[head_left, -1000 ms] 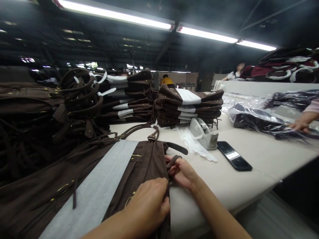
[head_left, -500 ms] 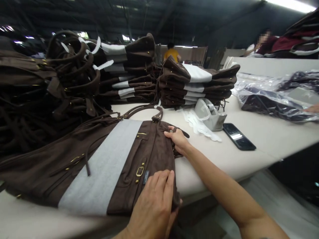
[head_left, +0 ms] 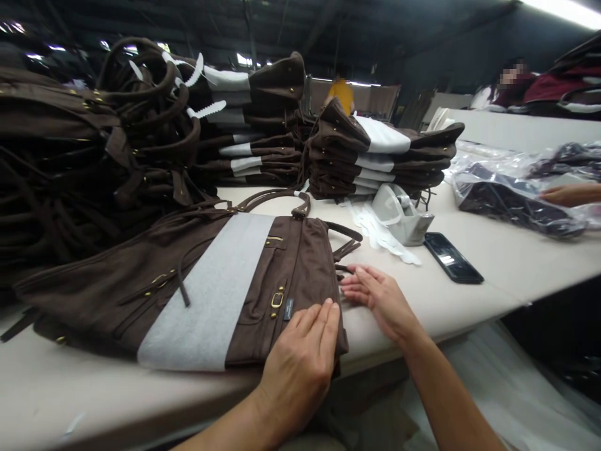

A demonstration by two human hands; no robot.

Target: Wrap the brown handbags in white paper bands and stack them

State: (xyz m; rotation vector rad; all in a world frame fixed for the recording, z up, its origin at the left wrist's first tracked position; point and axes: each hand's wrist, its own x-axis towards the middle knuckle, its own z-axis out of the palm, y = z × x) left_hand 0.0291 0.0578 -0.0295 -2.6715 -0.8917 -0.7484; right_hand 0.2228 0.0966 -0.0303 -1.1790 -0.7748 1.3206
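Note:
A dark brown handbag [head_left: 310, 263] lies flat on the table, wrapped round its middle by a pale grey band [head_left: 201, 300]. It has brass buckles, a small label and looped handles toward the back. My left hand [head_left: 300, 357] holds its near right corner, fingers together on top and the thumb hidden. Beside the bag's right side is my right hand [head_left: 375, 297], fingers stretched out and close to the thin straps there; whether they touch the bag I cannot tell. A tape dispenser [head_left: 404, 216] stands beyond, with white strips [head_left: 380, 235] next to it.
Stacked brown bags [head_left: 385, 156] with pale bands stand at the back, and a heap of bags [head_left: 56, 169] rises at left. A phone [head_left: 453, 258] lies on the table [head_left: 507, 263]. At right, another person's hand [head_left: 570, 194] touches a plastic-wrapped bag [head_left: 498, 194].
My right hand has let go of the bag's right side and moved nearer to me, its fingers opening out. My left hand stays at the near corner. The other person's hand reaches further in.

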